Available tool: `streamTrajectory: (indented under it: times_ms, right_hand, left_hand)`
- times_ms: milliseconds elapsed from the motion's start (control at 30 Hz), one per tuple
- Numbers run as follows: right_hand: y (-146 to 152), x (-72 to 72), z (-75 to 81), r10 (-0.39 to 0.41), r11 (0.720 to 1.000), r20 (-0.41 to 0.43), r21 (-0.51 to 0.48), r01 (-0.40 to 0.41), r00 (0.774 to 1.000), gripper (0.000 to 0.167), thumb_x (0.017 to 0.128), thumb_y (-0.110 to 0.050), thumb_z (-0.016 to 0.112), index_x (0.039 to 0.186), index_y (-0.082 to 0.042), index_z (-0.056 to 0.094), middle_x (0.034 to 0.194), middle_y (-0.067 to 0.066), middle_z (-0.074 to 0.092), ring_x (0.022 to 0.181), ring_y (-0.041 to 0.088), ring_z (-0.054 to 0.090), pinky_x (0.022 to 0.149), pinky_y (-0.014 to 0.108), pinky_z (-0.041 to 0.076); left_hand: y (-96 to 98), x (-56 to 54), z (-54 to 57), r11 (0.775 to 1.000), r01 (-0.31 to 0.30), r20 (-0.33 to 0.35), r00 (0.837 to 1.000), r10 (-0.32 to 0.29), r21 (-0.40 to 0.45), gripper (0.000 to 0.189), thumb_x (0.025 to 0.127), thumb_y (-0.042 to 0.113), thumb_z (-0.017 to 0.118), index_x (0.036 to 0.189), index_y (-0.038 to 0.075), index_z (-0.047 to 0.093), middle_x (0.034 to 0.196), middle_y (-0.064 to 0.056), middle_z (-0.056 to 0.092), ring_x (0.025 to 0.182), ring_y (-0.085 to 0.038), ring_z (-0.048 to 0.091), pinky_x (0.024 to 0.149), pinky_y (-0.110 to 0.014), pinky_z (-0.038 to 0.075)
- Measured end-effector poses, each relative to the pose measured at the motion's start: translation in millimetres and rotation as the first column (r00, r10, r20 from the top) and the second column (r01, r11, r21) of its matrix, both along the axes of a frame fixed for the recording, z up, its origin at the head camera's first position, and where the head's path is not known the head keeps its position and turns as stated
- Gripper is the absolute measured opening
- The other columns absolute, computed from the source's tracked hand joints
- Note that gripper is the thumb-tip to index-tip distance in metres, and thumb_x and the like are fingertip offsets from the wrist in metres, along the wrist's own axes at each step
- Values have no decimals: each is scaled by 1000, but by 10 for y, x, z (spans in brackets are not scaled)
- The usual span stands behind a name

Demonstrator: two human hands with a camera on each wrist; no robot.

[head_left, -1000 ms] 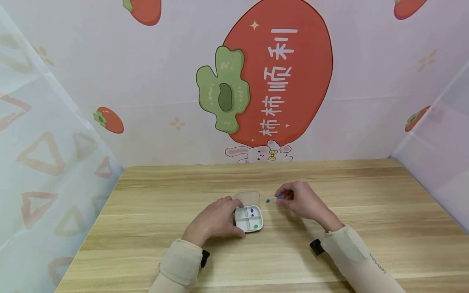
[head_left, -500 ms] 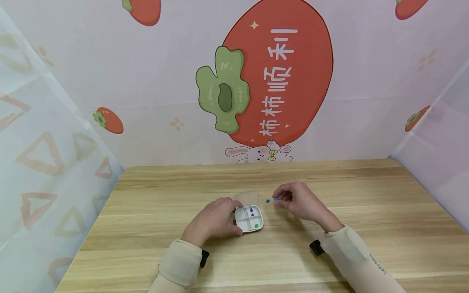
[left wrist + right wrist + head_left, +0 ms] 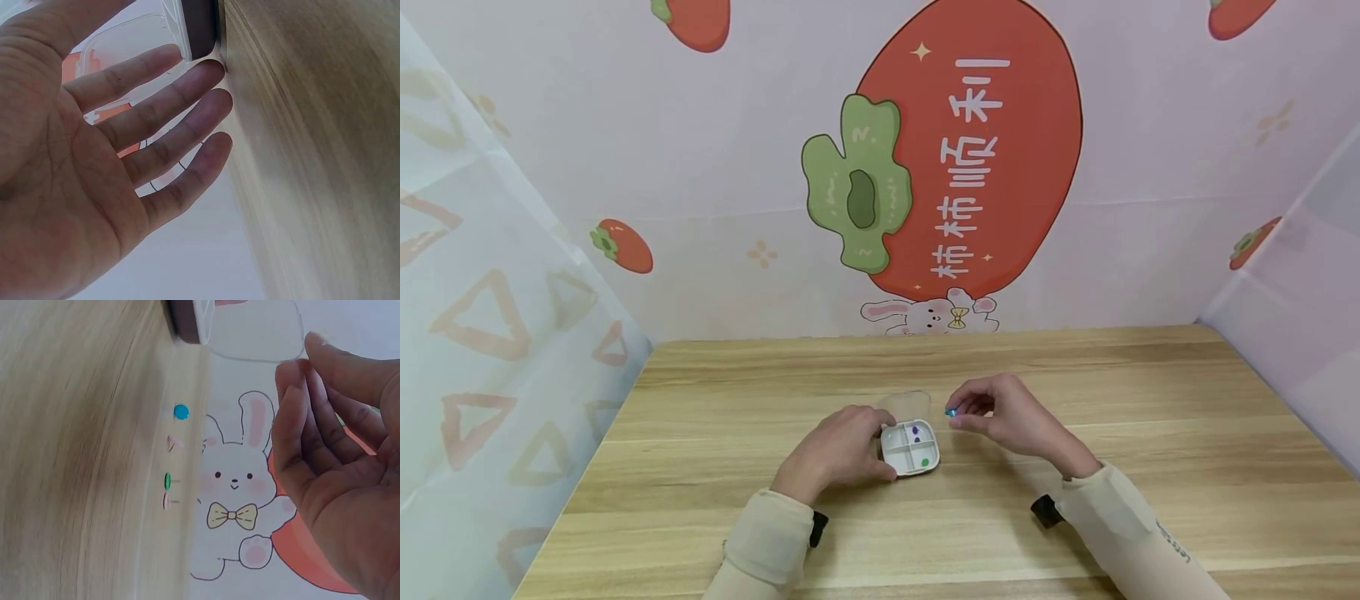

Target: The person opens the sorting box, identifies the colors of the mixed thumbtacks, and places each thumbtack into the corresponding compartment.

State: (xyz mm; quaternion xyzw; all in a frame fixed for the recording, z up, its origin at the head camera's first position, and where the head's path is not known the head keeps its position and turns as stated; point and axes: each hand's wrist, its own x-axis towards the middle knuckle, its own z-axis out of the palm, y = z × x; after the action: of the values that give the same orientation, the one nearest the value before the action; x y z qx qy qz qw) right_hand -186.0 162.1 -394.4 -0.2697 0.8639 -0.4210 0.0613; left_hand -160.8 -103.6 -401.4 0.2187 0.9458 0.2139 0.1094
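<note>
A small pill box (image 3: 910, 447), white inside with four-way dividers, sits on the table with its clear lid (image 3: 906, 405) flipped back. Two purple thumbtacks (image 3: 915, 431) lie in its far right compartment and a green thumbtack (image 3: 925, 462) in the near right one. My left hand (image 3: 842, 450) holds the box between thumb and index finger at its left side; the other fingers (image 3: 187, 131) stretch out straight. My right hand (image 3: 1003, 412) pinches a blue thumbtack (image 3: 951, 412) right of the lid. In the right wrist view the fingertips hide it.
In the right wrist view, a blue thumbtack (image 3: 181, 412), a pink thumbtack (image 3: 174, 442), a green thumbtack (image 3: 167, 481) and another pink one (image 3: 166, 501) are lined up on the wooden table (image 3: 737, 400). A patterned cloth wall (image 3: 715, 275) rises behind the table.
My right hand has moved a little left with the blue thumbtack, toward the lid and over the spot where another blue one lay. The left hand and box have barely shifted.
</note>
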Motion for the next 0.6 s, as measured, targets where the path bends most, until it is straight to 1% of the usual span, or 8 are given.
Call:
streamTrajectory:
  times_ms: [233,467,600]
  right_hand:
    - [-16,25,31,50,997,36,-57,-48,998,15,88,-7,79,102,-2,76,87,-4,72,78,15,65,70,29,56]
    - [-63,58,15,65,997,32,-51,-64,997,14,89,-7,79,101,-2,77,88,-3,71,78,15,64,72,29,56]
    - [-106,79,-10,69,997,19,-45,-68,997,12,89,-7,78,100,-4,77,87,-4,70,78,14,63,70,30,55]
  left_hand:
    - [3,3,12,1000,-8,12,1000,7,4,62,73,33,93,123,6,69,108,-3,69,97,-17,59,93,-40,50]
    - [-7,3,17,1000,-2,8,1000,2,8,63,73,33,93,124,6,69,107,-2,68,96,-17,59,93,-40,50]
    - [-18,-3,14,1000,7,1,1000,-7,11,63,72,33,93,124,7,69,106,-2,68,96,-16,59,91,-40,50]
